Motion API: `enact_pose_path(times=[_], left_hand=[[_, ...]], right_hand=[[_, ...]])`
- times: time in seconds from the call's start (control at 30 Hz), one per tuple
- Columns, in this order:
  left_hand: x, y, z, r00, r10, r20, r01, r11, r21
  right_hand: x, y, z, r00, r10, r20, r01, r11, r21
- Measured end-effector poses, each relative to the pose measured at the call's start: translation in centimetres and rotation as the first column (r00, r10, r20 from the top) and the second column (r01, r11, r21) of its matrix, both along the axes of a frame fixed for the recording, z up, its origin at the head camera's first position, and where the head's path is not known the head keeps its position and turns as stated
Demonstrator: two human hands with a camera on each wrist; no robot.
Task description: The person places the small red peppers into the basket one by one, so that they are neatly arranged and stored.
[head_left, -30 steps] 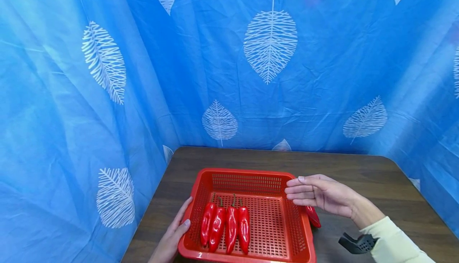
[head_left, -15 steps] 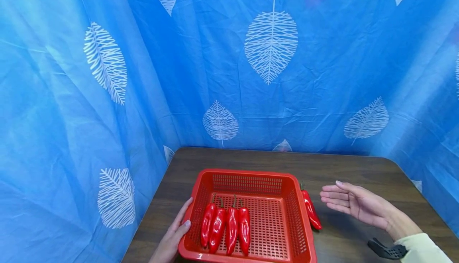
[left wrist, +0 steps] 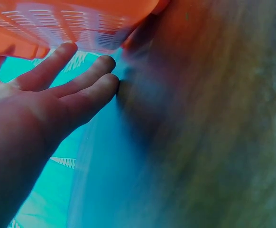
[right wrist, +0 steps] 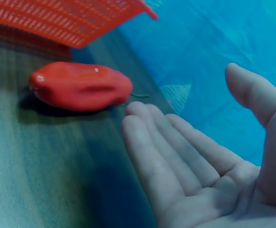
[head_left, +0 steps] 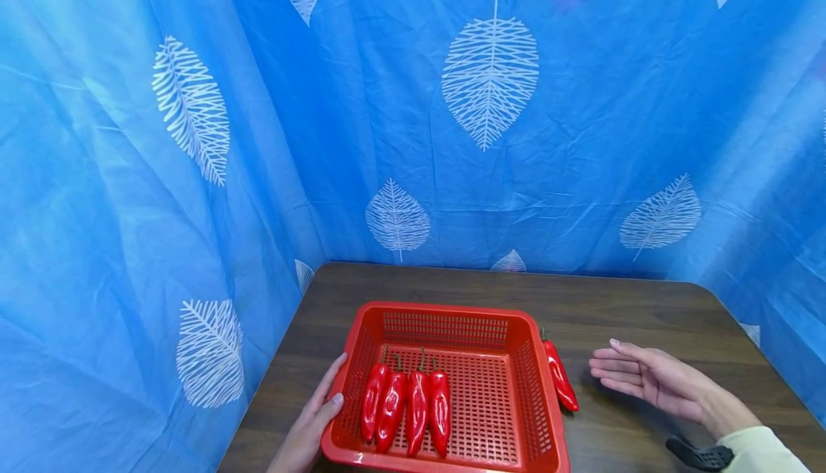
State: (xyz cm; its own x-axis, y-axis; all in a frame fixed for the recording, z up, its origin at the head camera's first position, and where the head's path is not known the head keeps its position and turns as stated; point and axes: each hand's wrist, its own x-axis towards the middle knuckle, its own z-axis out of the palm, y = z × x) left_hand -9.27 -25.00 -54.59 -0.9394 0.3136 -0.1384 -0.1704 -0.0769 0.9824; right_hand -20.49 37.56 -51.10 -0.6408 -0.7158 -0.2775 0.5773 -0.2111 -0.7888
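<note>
While my left hand (head_left: 308,430) rests flat-fingered against the red basket's (head_left: 525,330) left wall, grip released, my right hand (head_left: 652,380) hovers empty, fingers straight, near a loose red pepper (head_left: 558,381) on the counter (head_left: 645,308) just beside the basket. Only the head view shows four peppers (head_left: 406,407) lined up inside.

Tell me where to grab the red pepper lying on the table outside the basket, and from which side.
Grip the loose red pepper across its thick middle, coming from its right, where the open right hand already waits. The basket wall runs close along its left, leaving little room there. It lies flat, stem away from the person, so thumb and fingers can probably pinch its long sides from above.
</note>
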Motion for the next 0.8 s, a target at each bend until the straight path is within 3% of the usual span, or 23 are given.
enact_pose_path(times=[0.1, 0.17, 0.3, 0.4, 0.5, 0.7, 0.8], left_hand=[[0.1, 0.0, 0.0, 1.000, 0.001, -0.004, -0.001, 1.000, -0.002], [0.1, 0.0, 0.0, 1.000, -0.002, -0.013, 0.002, 1.000, 0.003], [0.2, 0.0, -0.1, 1.000, -0.009, -0.025, 0.009, 1.000, 0.014], [0.2, 0.0, -0.1, 0.999, -0.013, -0.029, 0.013, 1.000, 0.020], [0.2, 0.0, 0.0, 1.000, -0.015, -0.027, 0.016, 1.000, 0.024], [0.1, 0.0, 0.0, 1.000, -0.014, -0.016, 0.014, 1.000, 0.025], [0.1, 0.0, -0.1, 1.000, -0.016, -0.016, 0.017, 0.999, 0.033]], right_hand=[[0.0, -0.8, -0.1, 0.999, -0.049, -0.020, 0.051, 0.990, 0.130], [0.0, -1.5, -0.1, 0.995, -0.089, -0.045, 0.097, 0.967, 0.234], [-0.2, -3.1, -0.1, 0.983, -0.126, -0.133, 0.172, 0.888, 0.427], [-0.4, -4.5, 0.1, 0.969, -0.106, -0.225, 0.217, 0.804, 0.554], [-0.6, -6.2, 0.4, 0.945, -0.074, -0.317, 0.280, 0.683, 0.675], [-0.8, -9.5, 1.1, 0.884, 0.063, -0.462, 0.411, 0.366, 0.835], [-0.9, -10.6, 1.2, 0.853, 0.148, -0.500, 0.447, 0.287, 0.848]])
